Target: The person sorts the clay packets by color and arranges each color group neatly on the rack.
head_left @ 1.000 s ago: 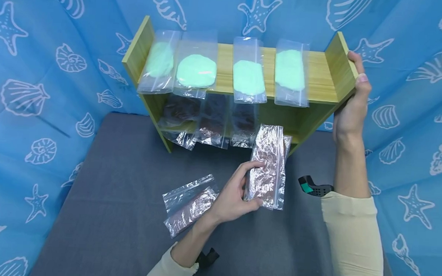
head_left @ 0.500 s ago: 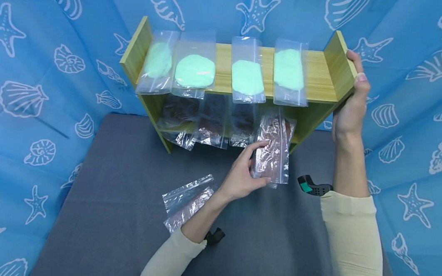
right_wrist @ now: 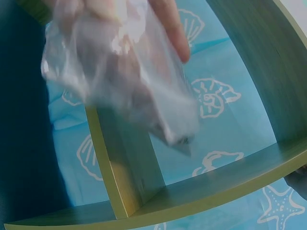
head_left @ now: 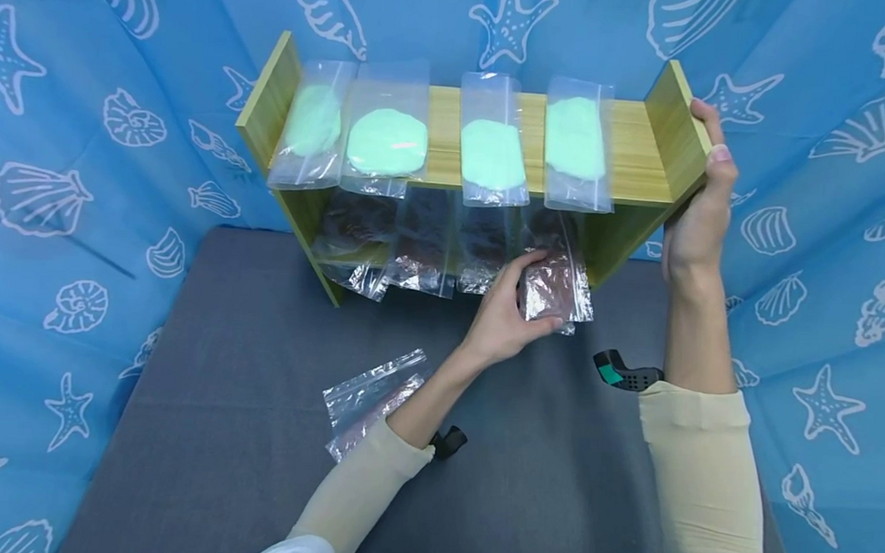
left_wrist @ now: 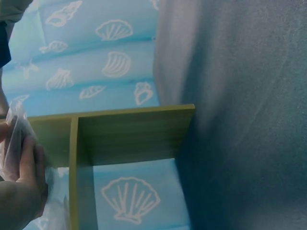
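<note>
In the head view my left hand [head_left: 503,321] holds a clear zip bag of brown stuff [head_left: 550,286], thumb on its near end and fingers over its left side. The bag's far part lies under the upper board, inside the lower level of the wooden shelf [head_left: 633,149]. Left-hand fingers [right_wrist: 172,33] show beside the bag in the right wrist view. My right hand [head_left: 699,219] grips the shelf's right side panel, thumb at the front edge. Left of the held bag, several similar brown bags [head_left: 421,259] lie on the lower board.
Several zip bags of pale green stuff [head_left: 492,155] lie along the upper board, ends past its front edge. Another brown bag [head_left: 372,402] lies on the grey cloth [head_left: 257,367], partly behind the left forearm. A blue shell-print curtain [head_left: 115,209] hangs behind and at both sides.
My left hand has moved forward and slightly right, carrying the brown bag from in front of the shelf into its lower level. My right hand keeps its grip on the side panel.
</note>
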`<state>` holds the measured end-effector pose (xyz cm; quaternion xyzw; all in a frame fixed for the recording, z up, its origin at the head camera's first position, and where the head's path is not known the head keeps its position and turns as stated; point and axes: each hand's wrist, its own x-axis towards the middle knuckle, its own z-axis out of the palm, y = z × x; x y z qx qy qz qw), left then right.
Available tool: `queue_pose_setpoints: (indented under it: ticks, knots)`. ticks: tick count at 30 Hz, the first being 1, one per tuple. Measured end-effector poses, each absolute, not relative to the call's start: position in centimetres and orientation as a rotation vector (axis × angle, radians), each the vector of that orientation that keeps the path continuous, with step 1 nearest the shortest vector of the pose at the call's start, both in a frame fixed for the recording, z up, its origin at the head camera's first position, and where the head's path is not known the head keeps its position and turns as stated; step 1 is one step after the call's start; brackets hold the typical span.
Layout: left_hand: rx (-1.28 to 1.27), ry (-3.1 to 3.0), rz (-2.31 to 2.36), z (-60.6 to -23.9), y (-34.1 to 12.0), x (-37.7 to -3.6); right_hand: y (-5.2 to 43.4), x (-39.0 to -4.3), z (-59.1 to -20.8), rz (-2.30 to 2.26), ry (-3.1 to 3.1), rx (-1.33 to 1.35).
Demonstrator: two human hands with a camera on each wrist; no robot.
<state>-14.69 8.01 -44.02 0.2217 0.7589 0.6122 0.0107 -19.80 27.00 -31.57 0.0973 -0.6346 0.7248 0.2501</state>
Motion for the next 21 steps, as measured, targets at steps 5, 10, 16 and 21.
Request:
queue_pose_setpoints:
  ticks: [5, 10, 16, 21]
  knots:
    - [0.683, 2.465, 1.834, -44.2, 8.9, -15.3, 27.0, -19.8, -31.6, 1.987, -1.722, 0.258]
    - [0.662, 2.531, 1.816, -44.1, 9.9, -15.9, 27.1, -19.9, -31.6, 1.991, -1.719, 0.28]
    - [0.661, 2.63, 1.76, -43.9, 11.2, -16.3, 27.2, -20.0, -31.8, 1.973, -1.715, 0.297]
    - [0.654, 2.776, 1.655, -44.0, 12.1, -16.3, 27.2, -20.0, -31.8, 1.963, -1.722, 0.299]
